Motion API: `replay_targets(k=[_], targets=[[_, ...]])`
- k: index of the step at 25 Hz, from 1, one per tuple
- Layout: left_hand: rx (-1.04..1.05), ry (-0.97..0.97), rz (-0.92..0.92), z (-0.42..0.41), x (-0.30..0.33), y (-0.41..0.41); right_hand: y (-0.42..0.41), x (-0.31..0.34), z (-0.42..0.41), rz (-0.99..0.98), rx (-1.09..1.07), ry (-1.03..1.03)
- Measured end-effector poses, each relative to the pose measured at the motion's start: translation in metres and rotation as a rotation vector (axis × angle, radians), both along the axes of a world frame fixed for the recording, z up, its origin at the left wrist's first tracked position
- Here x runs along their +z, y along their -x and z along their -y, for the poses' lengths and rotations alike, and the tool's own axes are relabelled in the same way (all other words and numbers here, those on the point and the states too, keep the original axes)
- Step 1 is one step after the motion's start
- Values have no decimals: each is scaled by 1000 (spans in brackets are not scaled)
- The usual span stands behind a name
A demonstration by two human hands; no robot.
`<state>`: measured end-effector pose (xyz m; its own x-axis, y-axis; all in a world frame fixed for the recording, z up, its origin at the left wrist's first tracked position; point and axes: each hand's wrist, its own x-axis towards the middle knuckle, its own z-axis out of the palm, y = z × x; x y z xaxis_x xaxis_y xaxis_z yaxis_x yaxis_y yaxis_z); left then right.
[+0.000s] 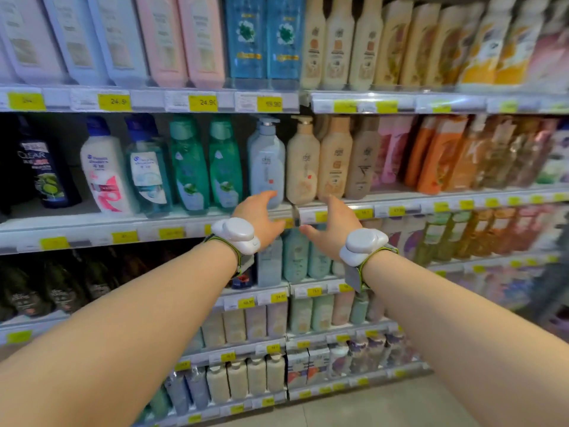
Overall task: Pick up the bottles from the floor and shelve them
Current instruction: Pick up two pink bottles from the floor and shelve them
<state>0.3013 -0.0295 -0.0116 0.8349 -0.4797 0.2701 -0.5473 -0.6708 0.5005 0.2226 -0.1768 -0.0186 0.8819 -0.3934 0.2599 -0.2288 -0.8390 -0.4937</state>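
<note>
Both my hands reach toward the middle shelf (pixel 147 224) of a shop rack full of bottles. My left hand (pixel 257 215) hangs with relaxed, spread fingers just below a pale blue pump bottle (pixel 267 163), its fingertips near the bottle's base. My right hand (pixel 332 228) is spread too, in front of the shelf edge below a cream pump bottle (pixel 303 163) and a beige bottle (pixel 335 158). Neither hand holds anything. Each wrist wears a white device. No bottle on the floor is in view.
Green bottles (pixel 204 167) and white and blue shampoo bottles (pixel 106 167) stand left of the pump bottles; orange and brown ones (pixel 446 155) stand to the right. Shelves above and below are packed. The grey floor (pixel 385 408) shows at the bottom right.
</note>
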Motion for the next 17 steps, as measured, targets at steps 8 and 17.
replay_targets(k=[8,17], targets=[[-204,-145,-28,109,-44,116,136,-41,98,-221,-132,-15],[-490,-241,-66,215,-75,230,286,-73,182,-357,-387,-37]])
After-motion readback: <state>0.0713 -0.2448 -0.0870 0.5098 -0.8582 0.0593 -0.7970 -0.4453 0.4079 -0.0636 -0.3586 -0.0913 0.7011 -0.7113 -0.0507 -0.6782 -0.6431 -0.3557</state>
